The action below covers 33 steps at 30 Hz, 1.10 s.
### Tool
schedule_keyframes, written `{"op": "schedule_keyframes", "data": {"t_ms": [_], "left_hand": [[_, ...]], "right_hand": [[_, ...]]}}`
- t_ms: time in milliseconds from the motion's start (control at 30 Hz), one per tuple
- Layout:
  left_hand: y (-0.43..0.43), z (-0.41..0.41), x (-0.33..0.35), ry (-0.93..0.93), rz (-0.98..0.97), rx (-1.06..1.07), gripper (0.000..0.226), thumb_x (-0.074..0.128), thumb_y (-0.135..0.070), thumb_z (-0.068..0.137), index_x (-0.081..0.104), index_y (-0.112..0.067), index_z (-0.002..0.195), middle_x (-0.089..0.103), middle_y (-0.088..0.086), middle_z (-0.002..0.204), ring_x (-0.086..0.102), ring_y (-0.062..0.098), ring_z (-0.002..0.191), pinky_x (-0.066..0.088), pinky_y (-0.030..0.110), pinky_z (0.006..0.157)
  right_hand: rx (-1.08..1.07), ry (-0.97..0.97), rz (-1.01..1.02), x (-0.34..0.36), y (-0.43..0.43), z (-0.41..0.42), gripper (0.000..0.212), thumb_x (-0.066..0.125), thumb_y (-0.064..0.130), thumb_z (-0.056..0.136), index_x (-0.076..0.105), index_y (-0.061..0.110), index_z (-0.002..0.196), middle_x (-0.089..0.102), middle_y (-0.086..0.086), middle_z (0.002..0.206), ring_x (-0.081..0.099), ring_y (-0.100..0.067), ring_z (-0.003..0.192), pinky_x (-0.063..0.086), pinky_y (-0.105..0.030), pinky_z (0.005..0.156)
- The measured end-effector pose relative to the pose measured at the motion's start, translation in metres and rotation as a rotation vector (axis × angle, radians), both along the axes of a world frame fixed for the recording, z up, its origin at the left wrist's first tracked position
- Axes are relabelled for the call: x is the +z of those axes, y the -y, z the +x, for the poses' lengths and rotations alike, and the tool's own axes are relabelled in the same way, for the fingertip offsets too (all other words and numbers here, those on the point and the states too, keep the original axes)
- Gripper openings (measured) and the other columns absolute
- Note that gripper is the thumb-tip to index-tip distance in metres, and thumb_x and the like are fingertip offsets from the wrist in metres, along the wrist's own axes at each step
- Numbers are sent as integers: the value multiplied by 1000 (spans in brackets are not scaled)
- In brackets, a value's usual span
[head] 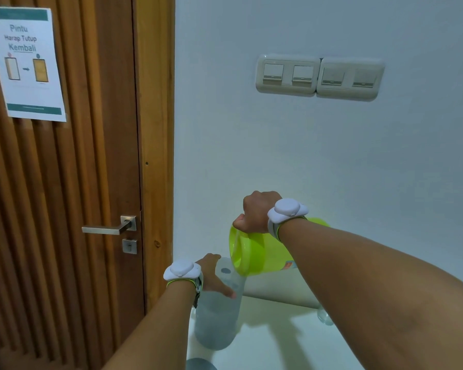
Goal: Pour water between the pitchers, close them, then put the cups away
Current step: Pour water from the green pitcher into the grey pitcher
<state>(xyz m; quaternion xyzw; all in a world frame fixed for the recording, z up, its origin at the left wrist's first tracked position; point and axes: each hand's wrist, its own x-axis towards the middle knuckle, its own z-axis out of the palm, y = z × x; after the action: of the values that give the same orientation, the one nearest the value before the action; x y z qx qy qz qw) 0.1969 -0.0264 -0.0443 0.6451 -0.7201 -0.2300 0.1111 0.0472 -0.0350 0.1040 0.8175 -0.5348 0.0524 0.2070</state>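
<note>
The green pitcher (254, 252) hangs tipped almost on its side above the desk (278, 343), its open mouth low and just over the rim of the clear pitcher (217, 324), which stands upright on the desk near the door edge. The right hand (254, 212) is clenched at the top of the green pitcher, apparently round its handle, which is hidden. The left hand (214, 276) grips the clear pitcher near its top, thumb across the front. No stream can be made out, so how much water is left is unclear. To pour well, I would hold the spout lip right over the opening, tilt slowly by the wrist, and brace the clear pitcher firmly so it cannot slide. A glass cup (325, 319) peeps out behind the right forearm; the elbow should stay clear of it.
</note>
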Motion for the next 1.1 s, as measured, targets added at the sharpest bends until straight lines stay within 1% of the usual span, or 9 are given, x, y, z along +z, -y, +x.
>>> {"op": "schedule_keyframes", "data": {"t_ms": [167, 333, 467, 567, 667, 800, 900, 1000, 1100], "left_hand": [[-5, 0, 4, 16, -2, 3, 105, 85, -61, 55, 39, -21, 140, 43, -3, 141, 52, 22, 121, 54, 43, 95], [-5, -1, 2, 6, 10, 7, 91, 87, -53, 62, 43, -21, 135, 45, -3, 138, 54, 21, 118, 52, 40, 97], [-3, -1, 1, 7, 15, 3, 94, 86, -56, 60, 43, -22, 136, 44, -3, 139, 53, 20, 119, 51, 38, 98], [-3, -1, 0, -1, 17, 4, 95, 86, -53, 63, 40, -21, 140, 44, -3, 140, 52, 21, 122, 51, 38, 99], [-2, -1, 0, -16, 21, 6, 96, 87, -54, 61, 40, -22, 138, 44, -4, 140, 53, 21, 118, 52, 39, 98], [-2, -2, 0, -18, 15, -13, 87, 87, -51, 62, 46, -22, 132, 48, -3, 134, 50, 16, 103, 54, 39, 95], [-1, -1, 0, -13, 25, -5, 89, 88, -52, 61, 45, -21, 133, 47, -3, 134, 52, 17, 108, 53, 40, 96], [-1, 1, 0, -30, 32, -1, 102, 85, -62, 45, 45, -25, 131, 47, -5, 131, 53, 18, 110, 54, 42, 95], [0, 2, -3, -38, 37, 19, 106, 87, -56, 54, 37, -23, 141, 42, -5, 139, 51, 20, 119, 52, 43, 98]], "right_hand": [[-6, 2, -12, 4, -2, -2, 34, 50, 37, 78, 38, 15, 56, 42, 0, 59, 36, -18, 46, 29, -22, 51], [-11, 0, -17, 7, -3, -4, 33, 51, 37, 78, 38, 15, 56, 43, 0, 59, 36, -18, 46, 29, -22, 51], [-3, -4, -35, 10, -4, -6, 34, 51, 37, 77, 36, 15, 56, 40, 0, 58, 34, -19, 46, 28, -22, 51], [1, -4, -41, 13, -6, -6, 34, 50, 38, 77, 37, 15, 56, 41, 0, 59, 36, -18, 47, 29, -22, 51], [1, -9, -47, 16, -7, -6, 35, 51, 38, 78, 38, 15, 56, 42, 0, 60, 36, -18, 47, 28, -22, 51], [6, -9, -50, 18, -9, -7, 35, 50, 38, 78, 37, 15, 55, 42, 0, 59, 36, -18, 47, 29, -22, 52], [8, -14, -54, 19, -10, -8, 35, 50, 38, 78, 36, 15, 55, 41, 0, 58, 36, -18, 47, 29, -22, 51], [6, -20, -54, 21, -11, -8, 35, 50, 39, 78, 37, 15, 55, 42, 0, 59, 37, -18, 47, 29, -22, 51], [8, -26, -57, 21, -10, -8, 35, 50, 39, 78, 37, 15, 56, 43, 0, 60, 38, -19, 48, 29, -22, 52]]}}
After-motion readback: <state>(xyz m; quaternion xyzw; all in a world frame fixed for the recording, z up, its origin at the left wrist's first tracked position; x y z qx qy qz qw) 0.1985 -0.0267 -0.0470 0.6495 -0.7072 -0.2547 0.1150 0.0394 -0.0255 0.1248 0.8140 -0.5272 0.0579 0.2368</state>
